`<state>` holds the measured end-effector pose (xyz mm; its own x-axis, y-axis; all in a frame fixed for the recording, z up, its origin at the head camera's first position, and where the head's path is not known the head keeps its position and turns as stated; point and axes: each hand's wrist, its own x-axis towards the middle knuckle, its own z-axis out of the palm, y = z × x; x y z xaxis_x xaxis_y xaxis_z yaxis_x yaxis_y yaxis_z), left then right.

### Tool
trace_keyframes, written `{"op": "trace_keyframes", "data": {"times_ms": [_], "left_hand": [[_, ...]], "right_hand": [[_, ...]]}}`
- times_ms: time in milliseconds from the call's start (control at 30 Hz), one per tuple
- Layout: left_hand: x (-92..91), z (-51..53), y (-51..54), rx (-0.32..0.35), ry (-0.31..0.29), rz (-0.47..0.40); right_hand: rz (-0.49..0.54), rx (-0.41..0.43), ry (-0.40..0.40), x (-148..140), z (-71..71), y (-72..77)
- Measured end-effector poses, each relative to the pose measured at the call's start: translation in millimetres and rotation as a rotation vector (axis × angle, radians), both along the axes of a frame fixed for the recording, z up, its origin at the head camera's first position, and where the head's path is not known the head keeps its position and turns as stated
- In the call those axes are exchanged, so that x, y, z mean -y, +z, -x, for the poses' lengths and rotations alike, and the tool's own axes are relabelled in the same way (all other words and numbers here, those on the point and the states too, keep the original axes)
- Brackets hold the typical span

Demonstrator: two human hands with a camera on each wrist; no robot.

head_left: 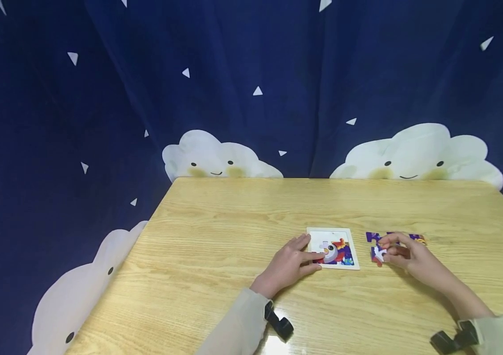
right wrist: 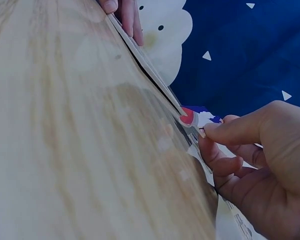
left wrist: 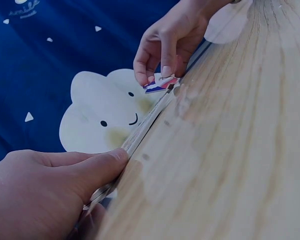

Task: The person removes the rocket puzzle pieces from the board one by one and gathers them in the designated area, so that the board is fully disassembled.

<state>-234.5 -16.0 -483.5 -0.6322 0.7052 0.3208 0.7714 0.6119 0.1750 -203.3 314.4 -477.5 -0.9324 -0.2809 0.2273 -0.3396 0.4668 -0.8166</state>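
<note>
A white-framed puzzle tray (head_left: 355, 256) lies on the table, partly filled with pieces showing a bird-like character. My left hand (head_left: 288, 261) rests at its left side, the index finger reaching over the picture and the thumb along the near edge. To the right of the tray, my right hand (head_left: 415, 259) pinches a puzzle piece (head_left: 378, 254) with white, purple and red print between thumb and fingers. In the right wrist view that puzzle piece (right wrist: 204, 119) shows tilted at the fingertips. Behind the right hand lie loose puzzle pieces (head_left: 372, 236), partly hidden by the fingers.
The light wooden table (head_left: 216, 236) stretches out around both hands. A dark blue curtain (head_left: 233, 49) with white triangles and smiling clouds hangs along the far and left sides. Black straps (head_left: 278, 320) circle both wrists.
</note>
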Motion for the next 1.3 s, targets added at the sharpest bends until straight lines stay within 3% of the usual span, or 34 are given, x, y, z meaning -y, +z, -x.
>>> {"op": "trace_keyframes", "data": {"times_ms": [367, 800, 1033, 1300], "left_hand": [[-0.1, 0.7, -2.2, -0.008, -0.001, -0.006], [-0.3, 0.7, -2.2, -0.021, 0.006, -0.005], [0.2, 1.0, -5.5, -0.045, -0.001, -0.013], [0.1, 1.0, -5.0, -0.023, 0.004, -0.019]], "right_hand": [[-0.020, -0.050, 0.005, 0.1, 0.9, -2.1], [-0.144, -0.156, -0.053, 3.2, 3.3, -2.9], [-0.186, -0.124, -0.055, 2.3, 3.7, -4.1], [-0.191, -0.106, -0.036, -1.1, 5.5, -7.3]]}}
